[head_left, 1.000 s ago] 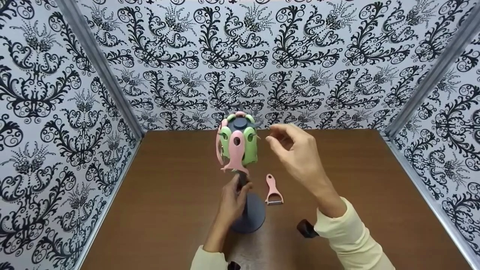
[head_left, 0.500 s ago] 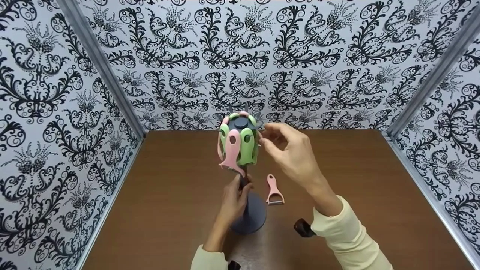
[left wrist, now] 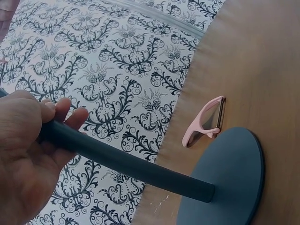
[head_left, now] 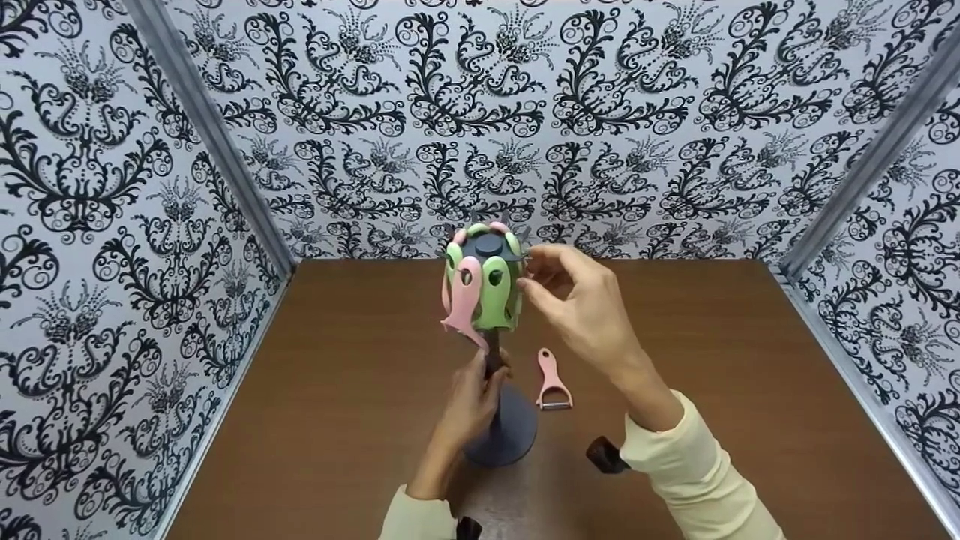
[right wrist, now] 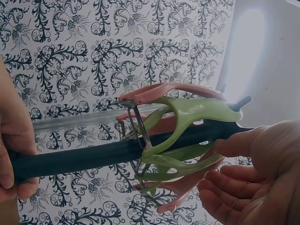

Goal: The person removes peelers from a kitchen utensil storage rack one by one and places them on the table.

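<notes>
A dark grey stand (head_left: 506, 435) with a round base, a pole and a hooked top carries several Y-shaped vegetable peelers, pink (head_left: 463, 296) and green (head_left: 495, 300), hanging around its head. My left hand (head_left: 472, 401) grips the pole below them, fingers wrapped round it; the pole (left wrist: 131, 166) runs from that hand down to the base. At the right side of the rack, my right hand (head_left: 585, 311) pinches the upper handle end of a hanging peeler between thumb and fingertips. The right wrist view shows peeler handles (right wrist: 201, 110) close to this hand, partly covering the contact.
One pink peeler (head_left: 550, 367) lies on the brown table (head_left: 337, 420), just right of the base, blade toward me. Patterned walls (head_left: 480, 112) with metal corner strips enclose the back and sides. Dark wrist devices (head_left: 606, 455) sit at the sleeve cuffs.
My right hand has moved left, from apart beside the rack to its hanging peelers. The rack's head has turned slightly, so the front pink peeler sits further left. My left hand keeps its grip.
</notes>
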Available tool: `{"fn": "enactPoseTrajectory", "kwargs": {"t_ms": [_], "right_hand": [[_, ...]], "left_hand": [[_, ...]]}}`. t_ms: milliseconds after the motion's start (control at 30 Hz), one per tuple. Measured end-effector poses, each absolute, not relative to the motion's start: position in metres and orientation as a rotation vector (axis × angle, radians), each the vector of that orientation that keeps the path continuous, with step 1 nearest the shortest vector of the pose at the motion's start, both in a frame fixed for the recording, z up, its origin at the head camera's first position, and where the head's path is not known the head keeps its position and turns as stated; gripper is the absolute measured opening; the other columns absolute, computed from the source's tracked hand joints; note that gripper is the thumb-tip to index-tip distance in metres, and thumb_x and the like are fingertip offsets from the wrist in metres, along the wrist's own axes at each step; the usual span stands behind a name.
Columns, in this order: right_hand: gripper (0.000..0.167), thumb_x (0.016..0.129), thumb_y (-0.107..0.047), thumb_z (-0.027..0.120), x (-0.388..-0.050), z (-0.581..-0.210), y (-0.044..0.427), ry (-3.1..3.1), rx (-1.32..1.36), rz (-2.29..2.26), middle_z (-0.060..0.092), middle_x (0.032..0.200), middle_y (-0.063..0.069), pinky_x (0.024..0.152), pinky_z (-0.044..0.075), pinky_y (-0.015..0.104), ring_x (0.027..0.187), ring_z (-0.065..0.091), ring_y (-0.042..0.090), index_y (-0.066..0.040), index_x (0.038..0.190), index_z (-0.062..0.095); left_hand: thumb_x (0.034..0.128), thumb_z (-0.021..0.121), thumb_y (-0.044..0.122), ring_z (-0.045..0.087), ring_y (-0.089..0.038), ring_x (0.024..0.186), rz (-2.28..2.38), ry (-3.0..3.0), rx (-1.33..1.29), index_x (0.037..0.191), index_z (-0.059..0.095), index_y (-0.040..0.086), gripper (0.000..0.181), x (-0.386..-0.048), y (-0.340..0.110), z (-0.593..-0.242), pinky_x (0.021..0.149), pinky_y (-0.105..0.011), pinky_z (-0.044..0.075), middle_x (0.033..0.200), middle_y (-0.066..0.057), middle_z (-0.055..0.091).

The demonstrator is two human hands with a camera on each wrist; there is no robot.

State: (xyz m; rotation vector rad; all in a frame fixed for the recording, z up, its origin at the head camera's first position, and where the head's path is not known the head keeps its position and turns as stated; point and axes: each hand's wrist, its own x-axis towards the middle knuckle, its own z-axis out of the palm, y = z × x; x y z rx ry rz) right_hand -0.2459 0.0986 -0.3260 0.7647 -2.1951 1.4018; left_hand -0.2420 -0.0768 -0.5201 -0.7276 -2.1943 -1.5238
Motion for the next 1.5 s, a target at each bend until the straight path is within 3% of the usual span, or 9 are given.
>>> {"fn": "enactPoseTrajectory", "kwargs": {"t_ms": [367,633,900,1100,1267,1500], "right_hand": [[0.035,0.088,0.0,0.08,-0.252,-0.33,0.094,-2.185,0.775,1.407,0.071,0.099,0.009,0.08,0.057,0.035,0.089,0.067,0.018,0.003,0.12,0.068],[0.033,0.089,0.002,0.078,-0.252,-0.331,0.091,-2.213,0.758,1.445,0.071,0.103,0.01,0.084,0.056,0.034,0.093,0.068,0.02,0.003,0.12,0.066],[0.031,0.09,0.006,0.076,-0.253,-0.332,0.089,-2.197,0.759,1.473,0.073,0.108,0.014,0.085,0.057,0.031,0.096,0.071,0.023,0.006,0.119,0.065],[0.03,0.089,0.007,0.076,-0.253,-0.334,0.089,-2.197,0.778,1.469,0.073,0.107,0.015,0.084,0.057,0.031,0.095,0.071,0.023,0.006,0.118,0.065],[0.03,0.09,0.007,0.075,-0.255,-0.337,0.092,-2.196,0.809,1.485,0.073,0.106,0.014,0.085,0.057,0.031,0.095,0.07,0.023,0.007,0.118,0.065],[0.031,0.09,0.009,0.074,-0.255,-0.338,0.094,-2.197,0.811,1.489,0.072,0.106,0.015,0.085,0.057,0.032,0.096,0.07,0.023,0.008,0.119,0.064]], "left_hand": [[0.1023,0.058,-0.005,0.07,-0.02,0.095,-1.519,-2.314,-0.746,0.112,0.058,0.002,0.012,-0.244,-0.081,-0.516,0.083,-0.037,0.056,0.099,-0.01,0.07],[0.1029,0.058,-0.003,0.07,-0.031,0.093,-1.539,-2.318,-0.741,0.112,0.059,0.003,0.011,-0.244,-0.082,-0.515,0.082,-0.038,0.056,0.099,-0.012,0.07],[0.1035,0.057,-0.003,0.071,-0.033,0.094,-1.58,-2.338,-0.76,0.113,0.058,0.004,0.012,-0.245,-0.084,-0.514,0.082,-0.039,0.056,0.1,-0.017,0.07],[0.1028,0.058,-0.004,0.071,-0.034,0.092,-1.568,-2.29,-0.752,0.111,0.058,0.0,0.01,-0.243,-0.083,-0.517,0.082,-0.038,0.057,0.098,-0.011,0.07],[0.0997,0.058,-0.01,0.069,-0.032,0.084,-1.485,-2.194,-0.778,0.112,0.057,-0.002,0.015,-0.239,-0.078,-0.515,0.074,-0.038,0.056,0.094,-0.01,0.067],[0.0946,0.059,-0.018,0.067,-0.037,0.075,-1.5,-2.09,-0.736,0.107,0.059,-0.007,0.017,-0.236,-0.07,-0.508,0.066,-0.036,0.054,0.085,-0.019,0.067]]}}
